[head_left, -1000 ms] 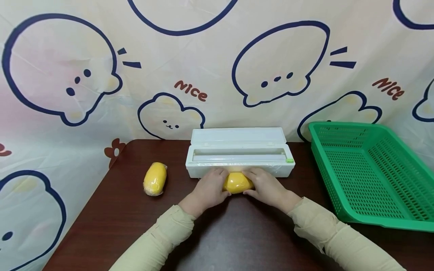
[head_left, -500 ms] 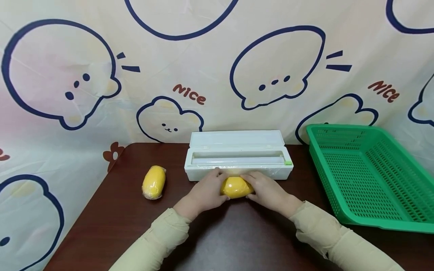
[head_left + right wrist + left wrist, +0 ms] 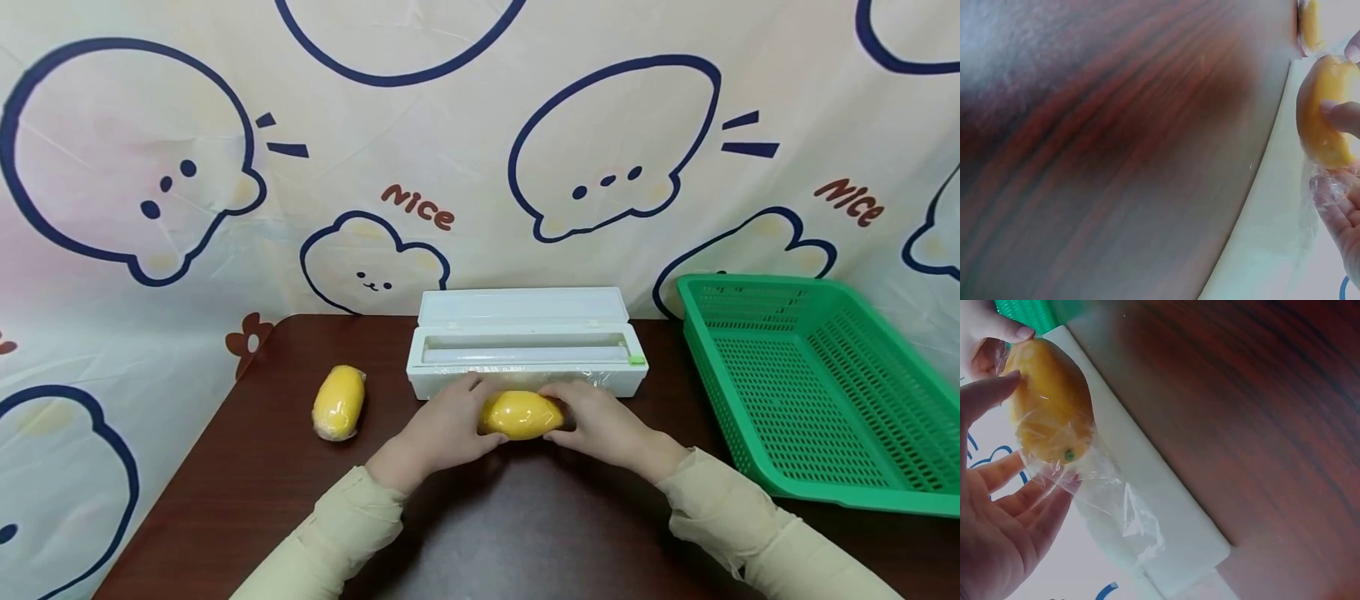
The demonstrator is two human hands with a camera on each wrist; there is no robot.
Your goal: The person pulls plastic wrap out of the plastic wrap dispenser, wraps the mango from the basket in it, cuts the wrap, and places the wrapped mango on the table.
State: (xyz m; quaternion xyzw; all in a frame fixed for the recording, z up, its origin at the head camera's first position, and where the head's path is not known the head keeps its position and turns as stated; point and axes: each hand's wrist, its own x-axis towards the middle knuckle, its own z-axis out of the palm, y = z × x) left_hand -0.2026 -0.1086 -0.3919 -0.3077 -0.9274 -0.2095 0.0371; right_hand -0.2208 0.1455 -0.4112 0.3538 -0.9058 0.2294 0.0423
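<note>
A yellow mango (image 3: 522, 415) is between my two hands, just in front of the white cling film dispenser (image 3: 525, 307). My left hand (image 3: 447, 427) grips its left end, thumb on the near side and fingers beyond. At the other end, my right hand (image 3: 606, 427) holds it with thumb and fingers. In the left wrist view, clear cling film (image 3: 1124, 494) lies round the mango's stem end and trails over the left fingers. Crumpled film (image 3: 1329, 187) also gathers at the right fingers in the right wrist view. The far fingertips are partly hidden in the head view.
A second mango (image 3: 339, 404), wrapped in film, lies on the dark wooden table (image 3: 255, 467) at the left. The dispenser's lid is up, showing a film roll (image 3: 525, 355). A green plastic basket (image 3: 708, 392) stands at the right, and a patterned cloth (image 3: 480, 125) hangs behind.
Both hands have spread slightly apart along the mango, and more of it shows between them. The head view has shifted a little. The wrapped mango and the dispenser stay in place.
</note>
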